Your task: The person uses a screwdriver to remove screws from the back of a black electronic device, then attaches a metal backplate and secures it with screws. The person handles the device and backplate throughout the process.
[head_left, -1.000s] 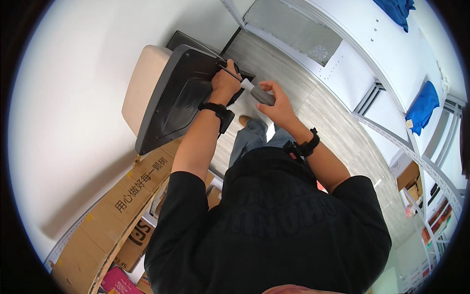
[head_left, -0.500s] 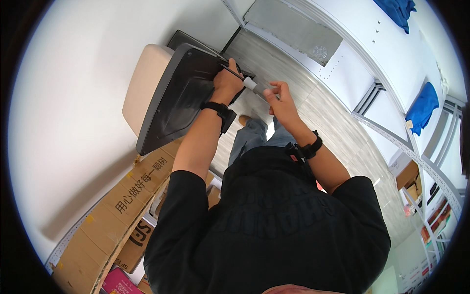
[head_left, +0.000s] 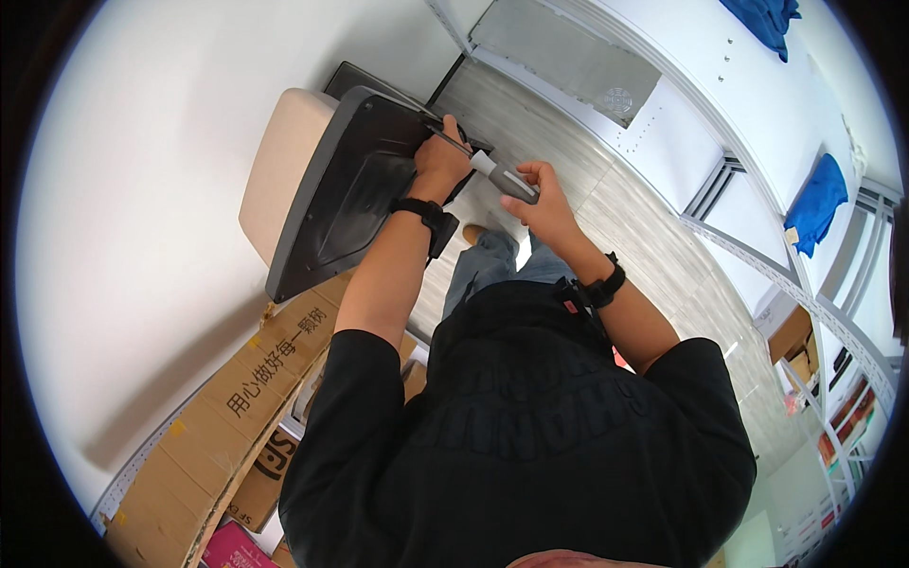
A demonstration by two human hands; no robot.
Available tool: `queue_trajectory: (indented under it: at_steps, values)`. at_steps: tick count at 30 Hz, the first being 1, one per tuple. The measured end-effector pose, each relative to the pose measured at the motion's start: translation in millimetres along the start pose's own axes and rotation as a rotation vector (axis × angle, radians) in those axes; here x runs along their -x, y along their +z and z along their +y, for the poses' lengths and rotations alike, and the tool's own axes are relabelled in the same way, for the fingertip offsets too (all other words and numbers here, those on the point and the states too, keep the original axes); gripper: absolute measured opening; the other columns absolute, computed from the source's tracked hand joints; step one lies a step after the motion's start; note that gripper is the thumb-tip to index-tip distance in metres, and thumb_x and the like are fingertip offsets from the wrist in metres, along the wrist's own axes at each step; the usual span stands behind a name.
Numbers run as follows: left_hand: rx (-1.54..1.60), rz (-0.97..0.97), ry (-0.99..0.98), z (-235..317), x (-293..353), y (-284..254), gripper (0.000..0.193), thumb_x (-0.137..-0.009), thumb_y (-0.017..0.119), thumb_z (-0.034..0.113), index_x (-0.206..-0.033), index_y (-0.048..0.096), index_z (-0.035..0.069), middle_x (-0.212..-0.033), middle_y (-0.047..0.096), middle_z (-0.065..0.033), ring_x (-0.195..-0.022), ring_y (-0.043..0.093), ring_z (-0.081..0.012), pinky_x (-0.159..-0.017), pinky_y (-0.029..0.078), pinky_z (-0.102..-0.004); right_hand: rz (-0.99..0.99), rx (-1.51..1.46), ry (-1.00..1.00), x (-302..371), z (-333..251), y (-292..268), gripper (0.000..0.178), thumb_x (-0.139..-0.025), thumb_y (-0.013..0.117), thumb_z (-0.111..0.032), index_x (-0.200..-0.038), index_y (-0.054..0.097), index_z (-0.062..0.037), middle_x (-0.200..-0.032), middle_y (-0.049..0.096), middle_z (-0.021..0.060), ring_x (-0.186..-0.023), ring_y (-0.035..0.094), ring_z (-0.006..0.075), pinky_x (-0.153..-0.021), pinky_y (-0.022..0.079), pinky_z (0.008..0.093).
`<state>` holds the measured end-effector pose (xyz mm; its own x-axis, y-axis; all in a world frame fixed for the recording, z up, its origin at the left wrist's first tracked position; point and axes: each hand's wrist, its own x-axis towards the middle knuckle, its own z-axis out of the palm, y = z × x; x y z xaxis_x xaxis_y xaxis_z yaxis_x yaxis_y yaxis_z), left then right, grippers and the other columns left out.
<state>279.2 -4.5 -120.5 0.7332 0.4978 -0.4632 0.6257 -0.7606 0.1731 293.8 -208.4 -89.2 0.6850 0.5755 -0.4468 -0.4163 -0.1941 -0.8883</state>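
A screwdriver [head_left: 511, 181] with a grey handle and a white collar slants up and left, its thin shaft running over my left hand toward the edge of a black moulded panel [head_left: 355, 170]. My right hand [head_left: 547, 204] grips the handle's end, thumb on one side and fingers on the other. My left hand [head_left: 441, 161] is closed at the panel's edge, beside the shaft; what lies inside its fingers is hidden. The panel backs a cream-coloured part [head_left: 284, 170], and the whole piece is tilted against the wall. I cannot see the screwdriver's tip clearly.
A long cardboard piece [head_left: 208, 417] stands along the wall at lower left, with boxes and a pink package [head_left: 237, 547] beside it. White shelving [head_left: 748, 251] with blue cloths [head_left: 817, 204] lines the right. Below my hands is grey wood-look floor [head_left: 606, 218].
My right hand's fingers have shifted on the screwdriver, so more of the grey handle shows. My left hand and the black panel have hardly moved.
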Motion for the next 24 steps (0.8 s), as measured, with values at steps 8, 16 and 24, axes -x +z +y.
queue_trajectory:
  at_steps: [8, 16, 24]
  values:
    - [0.028, -0.037, -0.022, -5, 1, -2, 0.043, -0.085, 0.064, 0.026, -0.115, 0.04, 0.008, -0.086, 0.065, -0.0205, -0.085, 0.065, -0.0411, -0.07, 0.05, -0.0517, -0.197, -0.201, 0.192, 2, -10, -9, 0.03, -0.097, 0.054, -0.023, -0.122, 0.05, -0.0073, -0.091, 0.062, 0.0073, -0.058, 0.052, 0.0088, -0.053, 0.042, 0.0232]
    - [0.115, 0.013, 0.029, -10, 0, 9, 0.046, -0.085, 0.061, 0.026, -0.123, 0.044, 0.007, -0.099, 0.067, -0.0231, -0.093, 0.064, -0.0405, -0.081, 0.05, -0.0489, -0.136, -0.146, 0.057, 30, -4, -40, 0.032, -0.099, 0.051, -0.024, -0.127, 0.049, -0.0086, -0.092, 0.064, 0.0075, -0.066, 0.056, 0.011, -0.063, 0.046, 0.0254]
    - [0.682, 0.146, 0.437, 62, -6, -17, 0.026, -0.084, 0.066, 0.018, -0.105, 0.063, 0.004, -0.088, 0.069, -0.0111, -0.078, 0.067, -0.0237, -0.073, 0.052, -0.0352, 0.17, -0.308, -0.117, 100, -51, -112, 0.032, -0.099, 0.05, -0.017, -0.129, 0.05, -0.0064, -0.103, 0.065, 0.01, -0.072, 0.061, 0.0133, -0.07, 0.052, 0.0301]
